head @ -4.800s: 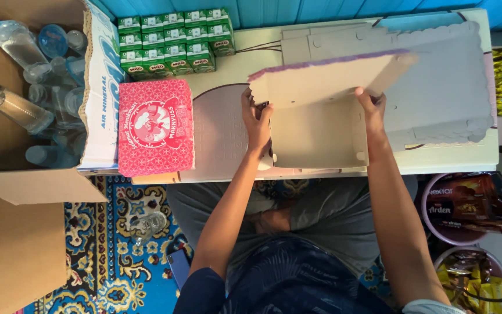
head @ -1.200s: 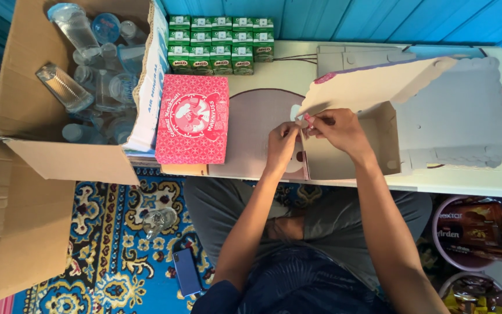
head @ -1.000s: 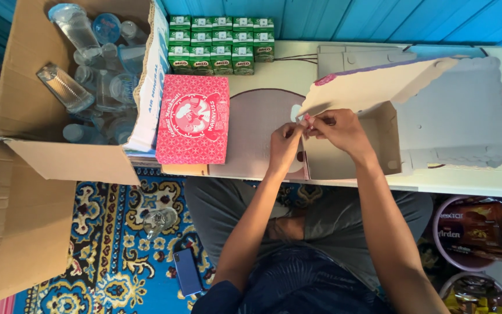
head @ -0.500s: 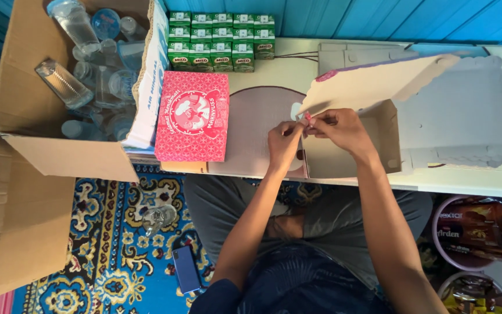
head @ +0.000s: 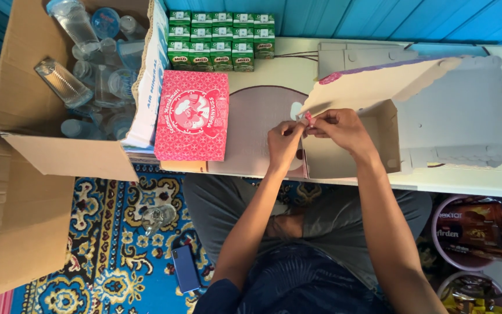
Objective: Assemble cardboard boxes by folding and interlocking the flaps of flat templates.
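Already the work looks about half done, judging by how things lie. Well to the left of the fingers stands a big cardboard carton [head: 59, 151] full of clear water bottles [head: 65, 84]. Beyond the fingers stretches the pale desk [head: 466, 183], and on it, just right of and under the hands, sits an open cardboard box [head: 350, 151], its walls standing and its scalloped lid [head: 379, 84] raised. To the left lies a finished-looking red box [head: 193, 116], closed flat; farther back are rows of small green drink cartons [head: 222, 40]. The open box holds nothing that can be seen, so filling and closing seem left to do. Both hands meet at the box's front left corner: the left hand [head: 283, 142] and right hand [head: 338, 128] pinch a small pink tab [head: 308, 116] between clenched fingertips.
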